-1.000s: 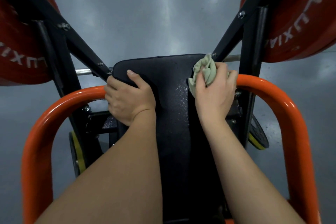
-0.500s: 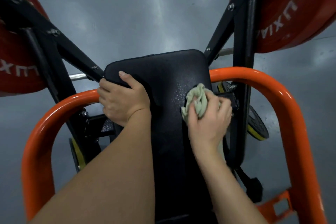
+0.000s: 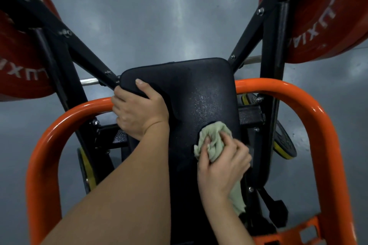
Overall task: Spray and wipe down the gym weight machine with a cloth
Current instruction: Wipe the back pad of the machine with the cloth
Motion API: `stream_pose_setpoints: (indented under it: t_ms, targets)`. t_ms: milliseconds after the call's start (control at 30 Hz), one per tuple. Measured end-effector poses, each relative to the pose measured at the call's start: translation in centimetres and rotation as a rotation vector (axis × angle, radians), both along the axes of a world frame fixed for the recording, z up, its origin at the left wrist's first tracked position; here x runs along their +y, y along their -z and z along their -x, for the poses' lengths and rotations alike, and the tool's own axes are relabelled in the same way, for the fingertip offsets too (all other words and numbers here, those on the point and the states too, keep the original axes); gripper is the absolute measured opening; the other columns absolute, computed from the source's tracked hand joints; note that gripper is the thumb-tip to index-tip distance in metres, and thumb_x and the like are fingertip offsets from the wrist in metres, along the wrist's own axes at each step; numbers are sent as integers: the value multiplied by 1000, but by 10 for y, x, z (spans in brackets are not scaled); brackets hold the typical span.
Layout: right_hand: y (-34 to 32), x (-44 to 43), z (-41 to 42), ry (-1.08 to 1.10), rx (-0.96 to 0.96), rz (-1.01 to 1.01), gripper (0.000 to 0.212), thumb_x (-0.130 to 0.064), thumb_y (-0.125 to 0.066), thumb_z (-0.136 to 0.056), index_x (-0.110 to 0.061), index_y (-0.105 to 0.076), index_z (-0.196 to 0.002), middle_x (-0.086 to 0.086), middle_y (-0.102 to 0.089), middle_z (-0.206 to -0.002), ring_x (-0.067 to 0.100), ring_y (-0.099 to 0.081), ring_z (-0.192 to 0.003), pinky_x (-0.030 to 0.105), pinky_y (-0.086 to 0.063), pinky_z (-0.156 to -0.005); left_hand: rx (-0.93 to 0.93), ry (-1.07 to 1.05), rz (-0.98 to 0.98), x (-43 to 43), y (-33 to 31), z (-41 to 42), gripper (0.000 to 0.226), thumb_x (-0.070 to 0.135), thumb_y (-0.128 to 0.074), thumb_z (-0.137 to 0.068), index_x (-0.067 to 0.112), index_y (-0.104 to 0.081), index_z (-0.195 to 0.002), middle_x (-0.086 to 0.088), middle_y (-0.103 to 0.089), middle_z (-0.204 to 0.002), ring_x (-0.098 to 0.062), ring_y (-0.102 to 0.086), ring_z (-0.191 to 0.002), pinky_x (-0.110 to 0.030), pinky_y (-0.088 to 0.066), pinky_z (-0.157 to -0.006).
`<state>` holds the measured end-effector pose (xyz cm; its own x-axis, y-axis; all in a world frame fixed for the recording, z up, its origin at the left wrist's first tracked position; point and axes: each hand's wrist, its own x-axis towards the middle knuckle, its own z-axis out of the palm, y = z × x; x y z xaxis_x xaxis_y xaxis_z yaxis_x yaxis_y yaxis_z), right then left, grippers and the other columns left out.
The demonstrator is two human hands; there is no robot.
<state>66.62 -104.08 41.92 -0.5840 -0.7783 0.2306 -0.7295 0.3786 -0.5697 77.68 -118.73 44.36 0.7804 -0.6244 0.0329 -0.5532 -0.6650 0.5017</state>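
Since a second ago my right hand (image 3: 223,163) has drawn the cloth (image 3: 214,141) from the far right corner of the pad (image 3: 185,85) down its right edge, to about halfway along it. My left hand (image 3: 139,111) has not shifted. It clamps the pad's left edge near the far left corner, thumb on top and fingers wrapped under.

The right hand's fingers curl round the bunched pale green cloth and press it onto the pad, and a loose tail hangs off the right edge below my wrist. I judge this to be the wiping step, with the right strip covered. A speckled, wet-looking sheen shows in the pad's middle. Next I would sweep the cloth across toward the left edge with steady pressure, then lift the left hand to reach the patch it covers. The orange frame (image 3: 298,93) looks untouched.
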Motion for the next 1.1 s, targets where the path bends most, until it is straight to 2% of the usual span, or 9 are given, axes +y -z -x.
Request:
stream_pose_setpoints:
  t_ms: [267,400,467,567,667,800,933,1100]
  targets:
    - [-41,-118,23,4,-119,28,49,-47,-55,-89,-21,-60,-130,9,-52,-120,29,-44,-110,37,-28,-91,7,9,14,-1,0,0,68,57,-26,-95,8,-51,-135,-13,-60,-126,-35,-57,-116,-47,-45,-86]
    - [-33,-85,33,-99,-152,88,45,-36,-65,-95,-20,-59,-137,6,-54,-128,22,-48,-121,31,-30,-100,-12,3,5,-1,2,-2,66,56,-26,-96,8,-50,-135,-12,-59,-126,-35,-57,-115,-48,-46,-86]
    - [-25,-54,36,-120,-198,96,47,-33,-64,-97,-16,-56,-140,7,-55,-134,22,-50,-127,31,-37,-107,-9,11,2,-1,1,0,65,56,-27,-97,8,-50,-135,-13,-59,-127,-35,-57,-115,-48,-46,-87]
    - [-15,-12,38,-113,-204,89,49,-32,-63,-97,-7,-56,-138,12,-56,-133,24,-52,-127,23,-38,-109,-14,8,-17,-1,-1,0,65,56,-27,-97,8,-49,-136,-13,-59,-128,-35,-57,-116,-48,-45,-88]
    - [-15,0,38,-68,-191,67,49,-38,-65,-94,-7,-61,-132,11,-56,-124,25,-56,-117,30,-45,-100,-19,12,-12,-1,-1,0,66,56,-27,-97,8,-49,-137,-13,-59,-128,-34,-57,-116,-47,-45,-88]
    - [-25,-51,43,-19,-146,55,46,-48,-68,-90,-10,-67,-118,12,-55,-110,28,-52,-103,29,-37,-90,-22,-2,-18,-1,1,-1,69,57,-24,-97,7,-48,-139,-12,-58,-131,-35,-56,-119,-47,-44,-90]
    - [-27,-80,43,-77,-128,108,41,-39,-70,-90,-11,-66,-120,11,-55,-118,27,-54,-110,37,-46,-95,-20,-3,-12,-1,2,0,63,53,-31,-100,7,-47,-139,-12,-57,-132,-34,-55,-121,-48,-45,-94]
    - [-13,-25,52,-261,-102,108,47,-25,-64,-93,-11,-62,-138,12,-55,-140,29,-54,-129,43,-46,-108,-28,-2,-11,-1,-2,1,65,55,-28,-98,8,-48,-138,-11,-58,-132,-32,-55,-121,-46,-44,-95]
